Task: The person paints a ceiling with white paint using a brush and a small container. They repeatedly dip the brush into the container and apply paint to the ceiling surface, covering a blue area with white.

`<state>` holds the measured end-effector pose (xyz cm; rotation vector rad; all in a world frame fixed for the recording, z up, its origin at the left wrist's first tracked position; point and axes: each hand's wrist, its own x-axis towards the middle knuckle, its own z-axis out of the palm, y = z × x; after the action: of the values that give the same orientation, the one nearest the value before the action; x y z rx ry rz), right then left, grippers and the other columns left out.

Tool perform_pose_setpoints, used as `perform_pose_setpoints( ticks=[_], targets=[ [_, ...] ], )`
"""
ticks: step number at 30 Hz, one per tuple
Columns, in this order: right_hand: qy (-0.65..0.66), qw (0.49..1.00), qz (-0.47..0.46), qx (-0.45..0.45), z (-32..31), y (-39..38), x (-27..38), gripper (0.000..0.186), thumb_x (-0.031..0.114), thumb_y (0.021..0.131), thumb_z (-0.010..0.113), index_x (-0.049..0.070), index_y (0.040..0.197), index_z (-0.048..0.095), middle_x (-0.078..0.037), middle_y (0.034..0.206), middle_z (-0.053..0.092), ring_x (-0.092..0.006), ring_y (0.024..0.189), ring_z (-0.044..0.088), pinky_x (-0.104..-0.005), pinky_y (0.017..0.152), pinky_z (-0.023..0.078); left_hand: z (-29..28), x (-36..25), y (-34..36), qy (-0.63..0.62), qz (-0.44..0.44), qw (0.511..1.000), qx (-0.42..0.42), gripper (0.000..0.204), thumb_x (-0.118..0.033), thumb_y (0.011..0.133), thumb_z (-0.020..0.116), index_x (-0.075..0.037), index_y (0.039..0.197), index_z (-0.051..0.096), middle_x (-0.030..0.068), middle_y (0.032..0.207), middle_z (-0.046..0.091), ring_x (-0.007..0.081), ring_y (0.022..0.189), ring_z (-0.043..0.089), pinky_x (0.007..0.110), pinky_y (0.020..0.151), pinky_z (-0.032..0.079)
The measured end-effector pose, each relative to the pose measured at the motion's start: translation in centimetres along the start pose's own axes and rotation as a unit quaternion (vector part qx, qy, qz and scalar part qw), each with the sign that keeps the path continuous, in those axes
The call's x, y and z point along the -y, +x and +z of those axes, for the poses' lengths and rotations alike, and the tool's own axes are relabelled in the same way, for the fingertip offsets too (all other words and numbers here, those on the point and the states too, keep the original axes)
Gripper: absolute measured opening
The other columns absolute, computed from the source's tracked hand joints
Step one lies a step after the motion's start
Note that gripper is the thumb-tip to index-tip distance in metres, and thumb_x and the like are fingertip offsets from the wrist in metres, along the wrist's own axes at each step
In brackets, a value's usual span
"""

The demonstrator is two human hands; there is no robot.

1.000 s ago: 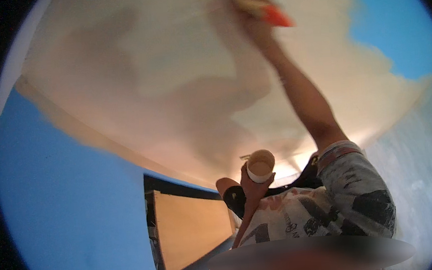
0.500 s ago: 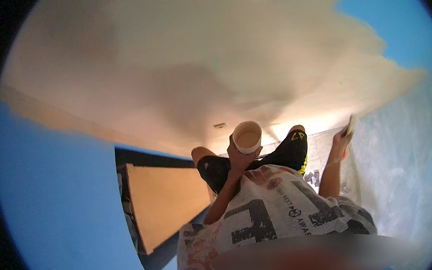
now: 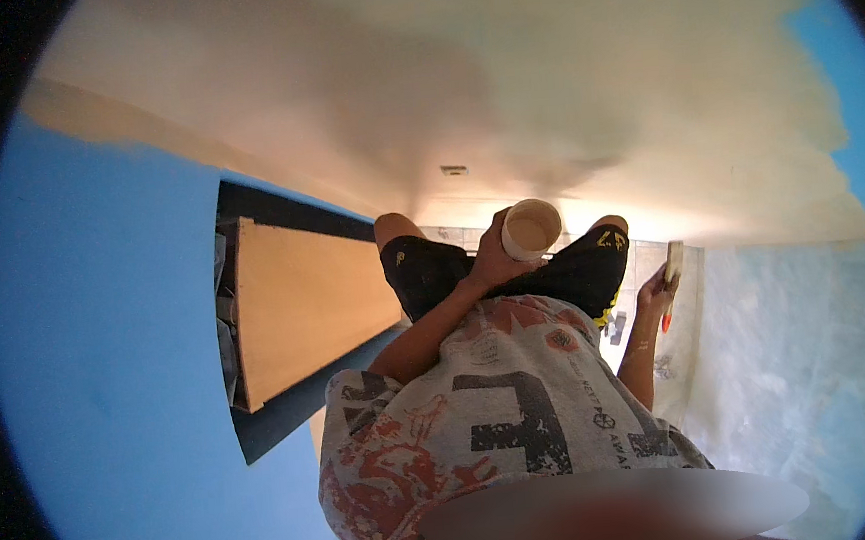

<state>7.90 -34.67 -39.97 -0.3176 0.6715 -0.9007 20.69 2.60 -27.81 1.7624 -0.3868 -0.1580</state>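
Note:
My left hand (image 3: pixel 492 262) is wrapped round a white paint tub (image 3: pixel 533 230), held above my lap between my knees. Pale, cream-coloured paint shows inside it. Over on the right, my right hand (image 3: pixel 655 295) is closed round a paintbrush (image 3: pixel 674 259). Its pale head points up, and the orange-red end of its handle sticks out below my fingers. The brush is near the right wall, but whether it touches cannot be told.
Ahead is a wall (image 3: pixel 560 80) coated in cream over blue, with a small socket plate (image 3: pixel 455 170) low on it. A blue wall (image 3: pixel 107 343) and a tan wooden panel (image 3: pixel 315 303) stand to the left. The right wall (image 3: pixel 799 345) is patchy pale blue; tiled floor shows below.
My view has swung, so the front wall and wooden panel sit higher. The brush has turned more upright, showing its orange handle end. My left hand still holds the tub.

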Motion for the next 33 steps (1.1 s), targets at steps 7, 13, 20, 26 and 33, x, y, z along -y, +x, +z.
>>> perform_pose_setpoints(
  ticks=[7,13,20,26,33],
  targets=[
    [0.019,0.991,0.074,0.107,6.2,-0.9,-5.3,0.038,0.021,0.093,0.063,-0.005,0.117,0.050,-0.017,0.108,0.062,-0.0223,0.096,0.064,-0.0308,0.084,0.057,0.8,3.0,-0.7,-0.013,0.017,1.000,-0.003,0.097,-0.038,0.056,0.092,-0.007,0.132,0.041,0.0143,0.124,0.056,0.0277,0.117,0.057,0.040,0.097,0.047],
    [0.024,0.972,0.178,0.150,8.2,-6.4,-11.5,0.034,0.017,0.093,0.062,-0.003,0.117,0.050,-0.015,0.109,0.062,-0.0230,0.100,0.063,-0.0327,0.087,0.057,0.4,4.8,-0.9,0.047,-0.021,0.999,0.005,0.092,-0.038,0.055,0.092,-0.006,0.128,0.046,0.0143,0.119,0.061,0.0265,0.113,0.060,0.040,0.096,0.048],
    [0.000,0.964,0.208,0.163,6.0,-3.9,-12.7,0.024,0.012,0.093,0.059,0.000,0.113,0.052,-0.015,0.110,0.062,-0.0247,0.102,0.063,-0.0336,0.093,0.053,-0.4,5.6,-0.5,-0.005,-0.026,0.999,-0.024,0.084,-0.033,0.058,0.091,-0.007,0.125,0.049,0.0134,0.117,0.063,0.0257,0.110,0.062,0.039,0.092,0.051],
    [-0.023,0.980,0.167,0.106,6.1,-5.0,-13.4,0.023,0.012,0.096,0.053,-0.001,0.115,0.052,-0.016,0.112,0.063,-0.0250,0.104,0.063,-0.0351,0.092,0.054,-0.3,6.2,-0.7,-0.006,-0.054,0.998,-0.035,0.084,-0.036,0.060,0.090,-0.005,0.125,0.047,0.0149,0.116,0.063,0.0275,0.109,0.063,0.040,0.093,0.051],
    [-0.012,0.968,0.224,0.112,5.9,-4.0,-14.0,0.024,0.014,0.093,0.058,0.001,0.112,0.053,-0.013,0.110,0.062,-0.0237,0.101,0.063,-0.0351,0.087,0.056,-0.9,5.7,-0.1,0.005,-0.050,0.999,0.019,0.087,-0.037,0.058,0.091,-0.007,0.126,0.047,0.0134,0.118,0.062,0.0272,0.112,0.060,0.041,0.095,0.050]
  ],
)
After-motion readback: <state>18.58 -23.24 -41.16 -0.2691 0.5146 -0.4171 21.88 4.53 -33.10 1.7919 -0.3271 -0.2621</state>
